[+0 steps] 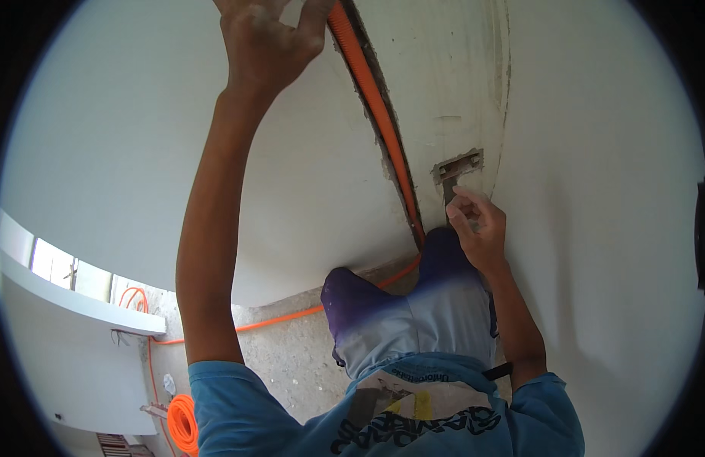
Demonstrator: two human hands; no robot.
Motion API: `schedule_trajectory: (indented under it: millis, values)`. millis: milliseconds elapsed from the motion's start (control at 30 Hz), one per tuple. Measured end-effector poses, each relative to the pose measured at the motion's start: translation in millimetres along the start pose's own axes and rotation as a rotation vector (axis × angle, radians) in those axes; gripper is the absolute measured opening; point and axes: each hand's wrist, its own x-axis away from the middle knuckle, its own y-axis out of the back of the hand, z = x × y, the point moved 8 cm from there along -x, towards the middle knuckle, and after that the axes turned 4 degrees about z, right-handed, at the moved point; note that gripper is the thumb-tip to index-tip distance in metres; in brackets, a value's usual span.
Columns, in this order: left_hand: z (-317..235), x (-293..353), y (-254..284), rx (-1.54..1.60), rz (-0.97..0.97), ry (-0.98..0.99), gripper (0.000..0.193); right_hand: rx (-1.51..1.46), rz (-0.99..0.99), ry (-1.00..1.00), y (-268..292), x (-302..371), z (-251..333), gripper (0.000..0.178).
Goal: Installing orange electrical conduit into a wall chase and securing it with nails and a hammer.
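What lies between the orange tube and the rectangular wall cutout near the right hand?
The groove's dark edge, then a strip of pale wall, lie between the orange tube and cutout in the head view.

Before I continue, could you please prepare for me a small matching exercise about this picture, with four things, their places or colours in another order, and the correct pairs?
Column one:
1. Left hand
2. Right hand
3. Orange coil
4. Shirt

Column two:
A. Blue with a printed front
B. Near the rectangular recess
C. At the picture's lower left
D. At the picture's top edge

Right pairs: 1-D, 2-B, 3-C, 4-A.
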Motion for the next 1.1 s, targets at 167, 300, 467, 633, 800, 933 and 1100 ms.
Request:
schedule_trajectory:
  millis: [167,300,467,633,800,933,1100]
  values:
    - [-138,106,-18,0.282,0.417,0.201,0.013,-0.245,0.125,0.101,-14,-11,52,0.027]
    - [-175,177,-30,0.346,0.46,0.392,0.016,-0.185,0.337,0.031,-31,15,12,0.024]
    - [-134,186,-28,0.269,0.403,0.685,0.04,-0.025,0.081,0.108,0,11,10,0.018]
    - [-70,183,-23,-0.215,0.183,0.729,0.074,-0.115,-0.173,-0.012,22,-6,22,0.016]
    - [-69,186,-53,-0.257,0.114,0.804,0.092,0.189,-0.07,0.281,14,-21,58,0.014]
    - [-65,192,-62,-0.3,0.057,0.846,0.093,0.289,-0.062,0.448,4,-33,82,0.013]
    - [-62,196,-71,-0.315,0.001,0.836,0.093,0.268,-0.054,0.42,-5,-50,86,0.015]
